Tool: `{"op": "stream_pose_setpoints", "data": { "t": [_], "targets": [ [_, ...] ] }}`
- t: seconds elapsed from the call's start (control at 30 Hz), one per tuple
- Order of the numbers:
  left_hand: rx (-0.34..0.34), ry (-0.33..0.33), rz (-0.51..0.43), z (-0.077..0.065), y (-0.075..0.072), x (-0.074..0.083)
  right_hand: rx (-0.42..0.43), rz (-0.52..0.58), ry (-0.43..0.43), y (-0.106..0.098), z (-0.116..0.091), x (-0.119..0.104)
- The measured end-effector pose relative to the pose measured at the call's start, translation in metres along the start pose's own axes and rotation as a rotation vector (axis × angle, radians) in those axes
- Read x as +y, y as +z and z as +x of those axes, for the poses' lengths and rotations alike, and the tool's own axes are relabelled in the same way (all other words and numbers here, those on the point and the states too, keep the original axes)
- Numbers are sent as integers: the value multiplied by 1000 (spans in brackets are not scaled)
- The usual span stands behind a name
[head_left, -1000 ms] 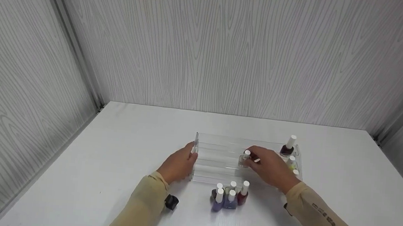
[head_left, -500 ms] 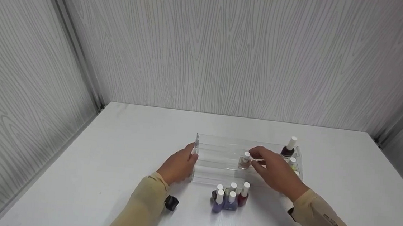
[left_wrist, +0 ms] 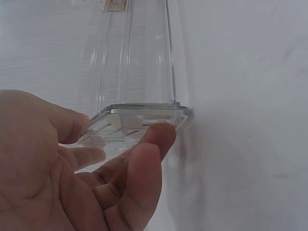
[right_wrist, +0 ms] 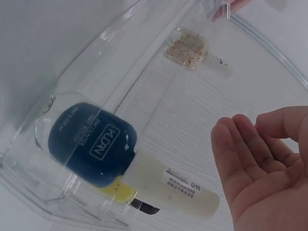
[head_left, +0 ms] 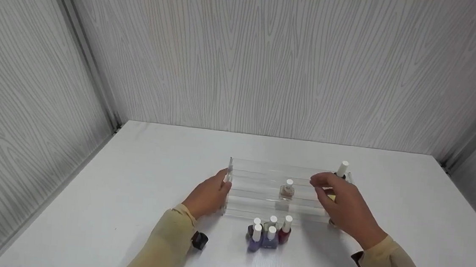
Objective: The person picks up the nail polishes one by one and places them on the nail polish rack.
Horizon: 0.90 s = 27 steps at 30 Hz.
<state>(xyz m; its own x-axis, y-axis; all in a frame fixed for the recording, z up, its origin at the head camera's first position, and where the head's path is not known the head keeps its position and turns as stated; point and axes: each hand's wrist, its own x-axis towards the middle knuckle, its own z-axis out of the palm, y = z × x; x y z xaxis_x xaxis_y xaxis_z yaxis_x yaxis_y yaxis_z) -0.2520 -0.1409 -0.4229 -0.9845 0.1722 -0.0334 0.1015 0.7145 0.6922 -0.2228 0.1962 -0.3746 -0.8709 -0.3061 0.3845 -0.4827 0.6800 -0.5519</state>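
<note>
A clear stepped acrylic rack (head_left: pixel 253 204) lies across the table. My left hand (head_left: pixel 209 195) grips its left end panel (left_wrist: pixel 139 120), with thumb and fingers at the panel's edges. Upright on a middle tier is a small nail polish bottle (head_left: pixel 287 191) with a white cap and pinkish flecks inside. My right hand (head_left: pixel 344 207) hovers over the rack's right part, to the right of that bottle, fingers loosely bent and holding nothing. In the right wrist view a dark blue nail polish bottle (right_wrist: pixel 91 144) stands near the palm, partly covering a yellow one (right_wrist: pixel 118 191).
In front of the rack several white-capped nail polish bottles stand in a cluster, among them a purple one (head_left: pixel 254 244) and a red one (head_left: pixel 284 235). A dark bottle's white cap (head_left: pixel 342 169) rises behind my right hand. Wood-grain panels (head_left: pixel 244 57) enclose the table.
My right hand has let go of the flecked nail polish bottle, which stays on its tier, and has drawn back to the right. My left hand keeps its place on the rack.
</note>
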Motion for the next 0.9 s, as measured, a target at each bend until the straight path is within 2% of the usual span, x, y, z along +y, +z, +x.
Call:
{"op": "stream_pose_setpoints", "data": {
  "t": [0.27, 0.4, 0.5, 0.9],
  "targets": [
    [6, 16, 19, 0, -1, 2, 3, -76, -138, -13, -12, -15],
    [10, -9, 17, 0, -3, 2, -30, -105, -198, -13, -12, -19],
    [16, -23, 13, -1, -4, 0, -65, -122, -214, -11, -10, -19],
    [1, 2, -6, -2, 1, 1, -135, -110, -264, -5, -14, -8]
  ]
}}
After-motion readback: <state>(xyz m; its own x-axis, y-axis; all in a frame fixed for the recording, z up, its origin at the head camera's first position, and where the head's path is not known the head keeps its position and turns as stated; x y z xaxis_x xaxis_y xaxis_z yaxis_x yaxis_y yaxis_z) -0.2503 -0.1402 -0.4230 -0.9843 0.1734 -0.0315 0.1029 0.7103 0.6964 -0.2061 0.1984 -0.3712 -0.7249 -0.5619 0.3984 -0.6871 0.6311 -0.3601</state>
